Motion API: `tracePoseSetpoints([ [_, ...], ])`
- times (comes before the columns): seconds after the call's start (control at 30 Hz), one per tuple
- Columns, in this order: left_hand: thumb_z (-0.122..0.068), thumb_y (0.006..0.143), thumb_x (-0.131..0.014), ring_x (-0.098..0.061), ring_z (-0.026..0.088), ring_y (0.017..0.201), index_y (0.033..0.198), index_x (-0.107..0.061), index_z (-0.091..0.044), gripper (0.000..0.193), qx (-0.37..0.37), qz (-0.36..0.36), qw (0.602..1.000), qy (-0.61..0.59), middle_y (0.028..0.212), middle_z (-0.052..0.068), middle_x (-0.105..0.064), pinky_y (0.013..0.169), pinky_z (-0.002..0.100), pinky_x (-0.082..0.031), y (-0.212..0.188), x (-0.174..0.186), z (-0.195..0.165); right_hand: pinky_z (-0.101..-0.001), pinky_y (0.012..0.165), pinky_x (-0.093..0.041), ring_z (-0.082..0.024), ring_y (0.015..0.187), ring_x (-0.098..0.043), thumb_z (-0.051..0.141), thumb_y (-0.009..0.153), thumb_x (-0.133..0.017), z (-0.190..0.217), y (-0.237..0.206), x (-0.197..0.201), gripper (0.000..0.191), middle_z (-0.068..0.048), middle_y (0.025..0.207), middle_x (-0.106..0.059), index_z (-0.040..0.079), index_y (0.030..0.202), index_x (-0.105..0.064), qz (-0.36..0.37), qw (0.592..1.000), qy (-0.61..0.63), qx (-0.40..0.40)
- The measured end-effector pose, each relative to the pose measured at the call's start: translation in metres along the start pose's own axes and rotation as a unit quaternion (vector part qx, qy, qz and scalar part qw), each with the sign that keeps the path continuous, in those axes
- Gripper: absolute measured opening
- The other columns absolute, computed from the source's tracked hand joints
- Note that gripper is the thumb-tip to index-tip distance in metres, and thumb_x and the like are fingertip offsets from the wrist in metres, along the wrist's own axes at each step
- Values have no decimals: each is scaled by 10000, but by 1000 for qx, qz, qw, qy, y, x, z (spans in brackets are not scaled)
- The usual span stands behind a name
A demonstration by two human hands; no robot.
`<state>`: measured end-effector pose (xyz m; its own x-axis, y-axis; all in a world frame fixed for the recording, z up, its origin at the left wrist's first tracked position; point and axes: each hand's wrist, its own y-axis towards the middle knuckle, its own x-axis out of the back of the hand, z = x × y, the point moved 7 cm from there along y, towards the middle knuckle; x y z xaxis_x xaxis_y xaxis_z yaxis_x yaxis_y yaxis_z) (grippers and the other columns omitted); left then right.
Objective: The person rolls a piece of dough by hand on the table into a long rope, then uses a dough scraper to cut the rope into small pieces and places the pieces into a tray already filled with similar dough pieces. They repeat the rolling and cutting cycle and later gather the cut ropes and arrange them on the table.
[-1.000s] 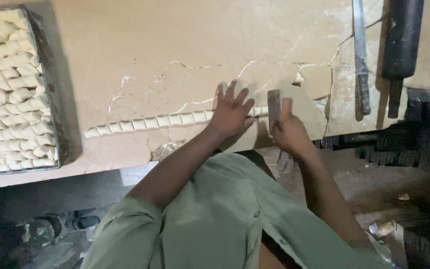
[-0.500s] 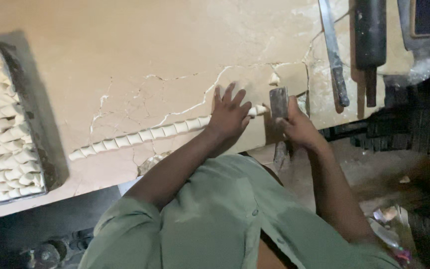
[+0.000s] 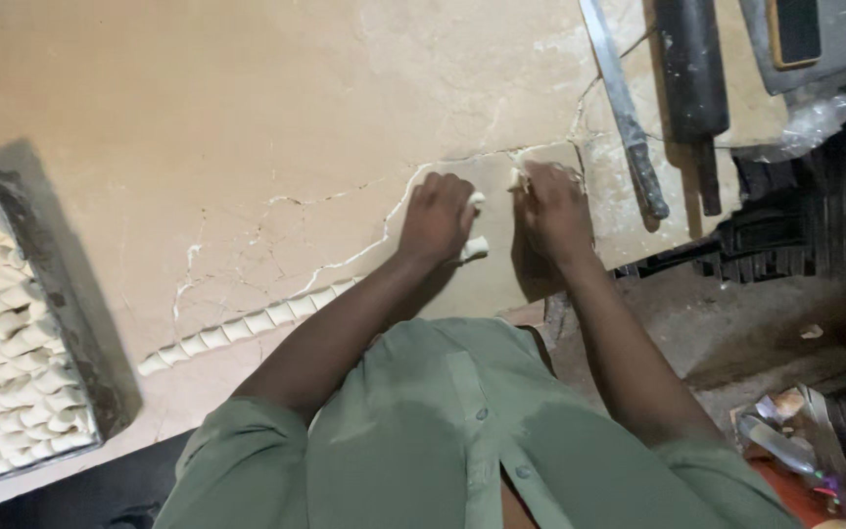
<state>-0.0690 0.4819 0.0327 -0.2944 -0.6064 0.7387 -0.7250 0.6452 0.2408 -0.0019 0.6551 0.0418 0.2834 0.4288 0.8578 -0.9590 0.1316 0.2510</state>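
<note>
While fists curl, knuckles [image 3: 440,211] on dough [image 3: 477,247].

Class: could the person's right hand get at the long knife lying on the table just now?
Probably yes. The right hand rests on the table just beside the knife, with nothing lying between them, though it seems busy with dough.
</note>
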Motion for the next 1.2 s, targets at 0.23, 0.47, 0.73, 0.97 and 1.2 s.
tracePoseSetpoints([
  [0.23,-107,873,-685,-538,351,1039,1000,-688,-43,143,60,38,995,-74,1049,129,-586,897,469,-459,-2,40,30,-394,781,-557,-326,904,-680,7,862,-732,24,32,-51,331,-178,1061,-633,62,1187,-697,157,974,151,-61],
  [0.47,-90,895,-708,-609,331,1053,1055,-714,-27,172,136,1,968,-210,1055,134,-641,908,426,-508,-3,25,64,-283,912,-577,-164,1031,-726,8,935,-733,41,41,-71,283,-101,1159,-766,43,1215,-720,152,915,328,-178],
  [0.73,-62,870,-691,-696,308,916,1021,-741,-34,161,182,-90,932,-300,967,148,-693,819,397,-560,65,1,113,-273,916,-591,-157,1002,-729,22,1029,-744,26,105,-84,84,-115,1101,-763,7,1111,-734,-33,951,294,-92],
  [0.97,-75,887,-700,-602,310,1200,1056,-733,-73,172,127,-63,983,-120,1168,83,-684,1039,464,-491,112,6,145,-396,944,-588,-333,1044,-744,-21,905,-700,36,163,-101,299,-193,1196,-759,32,1196,-736,-57,984,160,56],
  [1.2,-244,994,-682,-345,355,1492,1421,-600,-82,464,64,-65,996,-5,1602,162,-395,1220,480,-331,35,51,183,-478,1134,-470,-405,1323,-580,50,1045,-651,73,147,-107,379,-247,1465,-625,-11,1418,-629,54,993,16,100],
])
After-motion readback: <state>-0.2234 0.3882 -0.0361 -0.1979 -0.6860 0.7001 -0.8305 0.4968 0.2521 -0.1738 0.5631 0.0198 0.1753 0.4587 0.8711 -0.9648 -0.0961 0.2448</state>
